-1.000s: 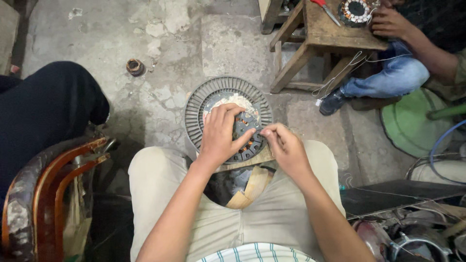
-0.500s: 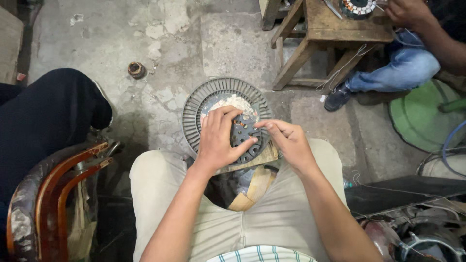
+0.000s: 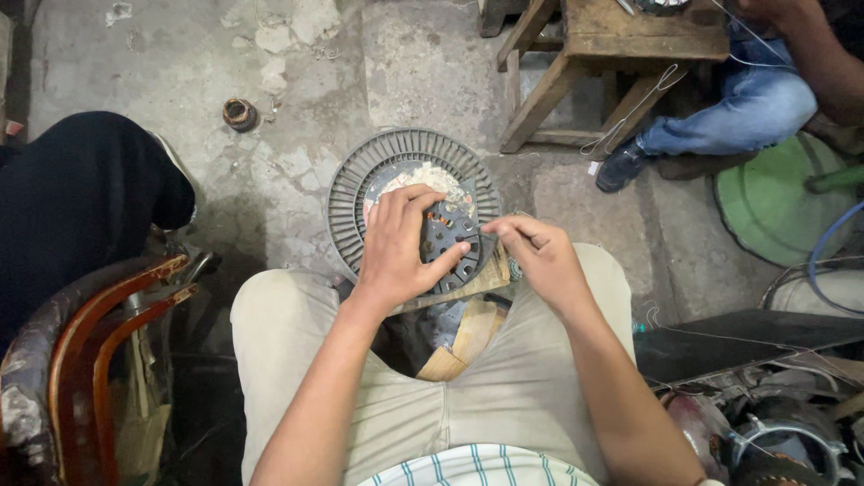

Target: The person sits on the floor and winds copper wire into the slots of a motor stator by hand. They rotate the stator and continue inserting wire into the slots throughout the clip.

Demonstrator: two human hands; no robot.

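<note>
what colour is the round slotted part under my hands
Dull grey metal; the slotted ring shows best in the head view, under the left hand.
</note>
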